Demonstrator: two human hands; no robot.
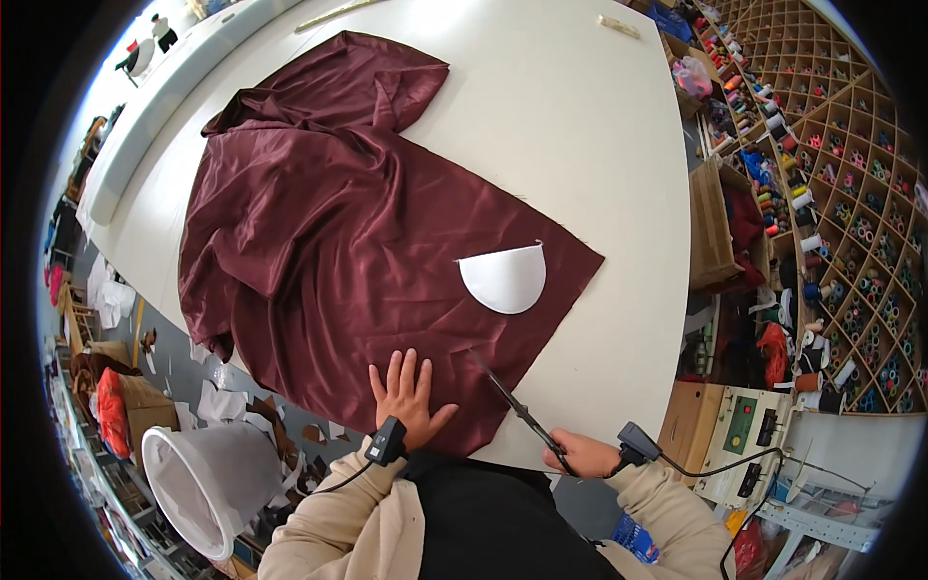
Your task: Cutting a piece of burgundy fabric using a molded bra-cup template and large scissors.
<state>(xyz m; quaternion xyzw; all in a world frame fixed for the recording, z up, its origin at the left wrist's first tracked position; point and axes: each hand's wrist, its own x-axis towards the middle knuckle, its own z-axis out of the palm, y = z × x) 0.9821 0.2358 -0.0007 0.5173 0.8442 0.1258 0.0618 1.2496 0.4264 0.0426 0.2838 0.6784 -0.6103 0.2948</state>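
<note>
Dark red satiny fabric (319, 242) lies rumpled over the pale table (619, 329), its smoother corner close to me. My left hand (406, 401) rests flat on the fabric near the table's front edge, fingers spread. To its right, my right hand (584, 452) is closed around the handles of long dark shears (522, 412). Their blades point up and left, with the tips over the cloth; I cannot tell whether they touch it. Beyond the tips, a white half-round piece (507, 282) sits on the fabric, straight side away from me.
A long white roll (159, 111) lies along the table's far left side. On the right stand a lattice rack of thread spools (851, 184) and a cardboard box (713, 227). A white bin (198, 483) is on the floor at lower left, among paper scraps.
</note>
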